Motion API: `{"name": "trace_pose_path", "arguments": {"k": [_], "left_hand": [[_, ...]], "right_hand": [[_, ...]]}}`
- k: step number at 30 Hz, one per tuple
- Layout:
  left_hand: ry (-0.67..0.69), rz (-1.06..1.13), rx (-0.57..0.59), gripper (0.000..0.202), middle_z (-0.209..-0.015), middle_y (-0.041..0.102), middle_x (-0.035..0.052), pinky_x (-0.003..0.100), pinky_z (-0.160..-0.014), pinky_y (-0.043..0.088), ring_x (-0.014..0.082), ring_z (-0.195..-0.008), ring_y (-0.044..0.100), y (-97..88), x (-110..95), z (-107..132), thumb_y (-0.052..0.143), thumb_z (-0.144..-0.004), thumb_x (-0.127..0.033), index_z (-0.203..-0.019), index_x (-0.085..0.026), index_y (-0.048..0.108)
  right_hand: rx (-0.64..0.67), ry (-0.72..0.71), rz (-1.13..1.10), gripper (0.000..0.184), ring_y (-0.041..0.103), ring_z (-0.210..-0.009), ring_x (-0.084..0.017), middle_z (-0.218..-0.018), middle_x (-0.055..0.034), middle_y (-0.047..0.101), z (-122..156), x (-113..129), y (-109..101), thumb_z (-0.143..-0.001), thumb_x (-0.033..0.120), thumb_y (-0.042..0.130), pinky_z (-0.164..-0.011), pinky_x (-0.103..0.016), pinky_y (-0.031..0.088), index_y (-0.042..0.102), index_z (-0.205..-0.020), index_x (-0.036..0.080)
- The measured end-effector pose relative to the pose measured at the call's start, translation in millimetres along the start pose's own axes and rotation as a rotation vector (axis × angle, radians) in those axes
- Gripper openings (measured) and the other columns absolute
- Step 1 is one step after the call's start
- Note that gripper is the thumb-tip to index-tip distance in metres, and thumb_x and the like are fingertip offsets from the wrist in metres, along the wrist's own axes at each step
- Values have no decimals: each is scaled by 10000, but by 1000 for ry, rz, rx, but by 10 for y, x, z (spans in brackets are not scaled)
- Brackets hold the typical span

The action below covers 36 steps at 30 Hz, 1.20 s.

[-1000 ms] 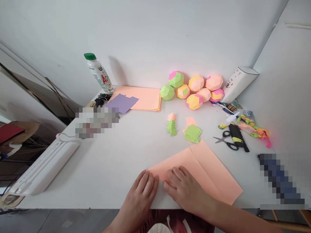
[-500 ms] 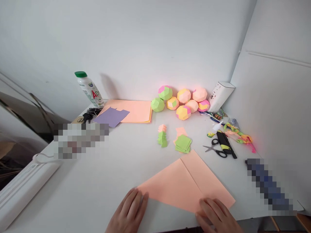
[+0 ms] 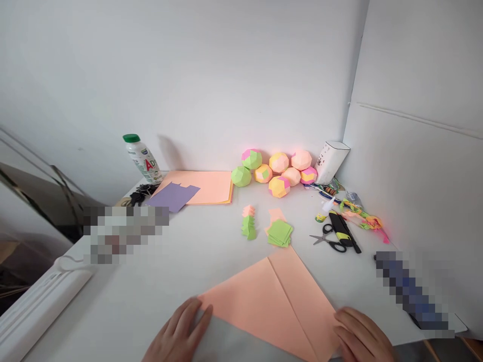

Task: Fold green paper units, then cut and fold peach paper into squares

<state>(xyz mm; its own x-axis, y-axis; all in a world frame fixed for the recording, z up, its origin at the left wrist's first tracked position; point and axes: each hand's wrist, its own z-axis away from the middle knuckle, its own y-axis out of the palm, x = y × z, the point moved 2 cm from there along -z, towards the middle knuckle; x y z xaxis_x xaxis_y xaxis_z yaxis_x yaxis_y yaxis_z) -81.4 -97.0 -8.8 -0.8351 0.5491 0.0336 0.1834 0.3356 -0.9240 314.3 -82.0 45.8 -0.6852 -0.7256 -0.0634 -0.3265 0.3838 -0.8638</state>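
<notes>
A folded peach paper sheet (image 3: 271, 301) lies on the white table (image 3: 169, 261) near its front edge. My left hand (image 3: 181, 332) rests on the sheet's left corner, fingers stretched out flat. My right hand (image 3: 360, 337) lies with its fingers flat at the sheet's right corner. Neither hand grips anything. Beyond the sheet are a stack of small green paper squares (image 3: 279, 233) and a small folded green and peach piece (image 3: 248, 223).
Several coloured paper balls (image 3: 277, 172) sit by the back wall, next to a white box (image 3: 332, 162). Scissors (image 3: 327, 240) and a black-yellow knife (image 3: 342, 231) lie at the right. A bottle (image 3: 142, 159), peach sheets (image 3: 206, 187) and purple paper (image 3: 173, 196) are at back left.
My right hand has slid from beside the left hand along the front edge to the sheet's right corner. The view has tilted upward, so the hands sit lower in frame.
</notes>
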Motion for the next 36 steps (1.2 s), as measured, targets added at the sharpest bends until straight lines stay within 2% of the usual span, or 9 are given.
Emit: {"name": "trace_pose_path", "arguments": {"k": [3,6,11,18,25,29,32,34,36], "left_hand": [[-32,68,31,633,-1234,541,109,292,-793,530,266,-1120,515,-47,154,-10,545,-774,-627,-1271,-237,509],[-40,72,47,480,-1247,538,95,304,-840,512,259,-1134,511,-63,314,-6,550,-825,-493,-1234,-242,540],[-59,-83,26,443,-1249,561,95,406,-984,427,271,-1166,495,-118,501,103,529,-853,-402,-1248,-203,538],[-295,-128,15,363,-1242,573,116,480,-998,418,284,-1187,481,-134,501,255,470,-892,-324,-1207,-168,562],[-277,-47,29,340,-1263,557,118,453,-1004,431,268,-1195,487,-90,452,33,460,-901,-282,-1204,-164,559],[-308,-1,15,310,-1232,575,114,474,-968,466,287,-1173,510,-42,483,-43,497,-881,-293,-1155,-178,583],[-393,124,-98,325,-1254,561,107,461,-892,536,289,-1162,532,-23,525,35,500,-882,-301,-1192,-222,556],[-617,294,-245,454,-1371,459,129,490,-893,541,309,-1222,488,-4,627,180,439,-906,-289,-1354,-219,403],[-801,582,-427,482,-1428,405,101,530,-889,541,323,-1245,468,33,767,344,347,-929,-283,-1409,-263,310]], "right_hand": [[13,20,-100,263,585,-1090,-249,-1139,-111,649,-414,149,222,-832,109,475,-873,-356,540,652,-1016,175],[170,-68,-163,377,400,-1292,-284,-1360,-149,487,-801,351,544,-855,174,492,-995,-432,457,556,-1224,136],[365,-212,-215,617,169,-1392,-328,-1500,-168,259,-1005,528,934,-846,308,539,-1067,-533,321,351,-1407,134],[279,-235,-190,585,197,-1392,-302,-1506,-120,262,-1006,498,1006,-893,295,479,-1077,-482,316,309,-1437,164],[296,-236,-138,595,204,-1388,-315,-1513,-130,236,-1037,538,1071,-899,304,476,-1060,-489,349,288,-1446,163],[313,-204,-238,582,231,-1376,-335,-1495,-150,270,-1055,549,1067,-893,293,493,-1043,-530,370,321,-1433,158],[276,-24,-502,460,341,-1340,-284,-1450,-123,379,-1052,410,1010,-908,286,492,-1025,-443,432,453,-1357,195],[182,253,-746,346,454,-1271,-251,-1376,-104,489,-1018,179,966,-934,303,459,-977,-379,489,556,-1257,229],[14,559,-1006,324,545,-1184,-258,-1271,-105,589,-949,-121,922,-956,339,402,-934,-401,521,610,-1181,234]]}}
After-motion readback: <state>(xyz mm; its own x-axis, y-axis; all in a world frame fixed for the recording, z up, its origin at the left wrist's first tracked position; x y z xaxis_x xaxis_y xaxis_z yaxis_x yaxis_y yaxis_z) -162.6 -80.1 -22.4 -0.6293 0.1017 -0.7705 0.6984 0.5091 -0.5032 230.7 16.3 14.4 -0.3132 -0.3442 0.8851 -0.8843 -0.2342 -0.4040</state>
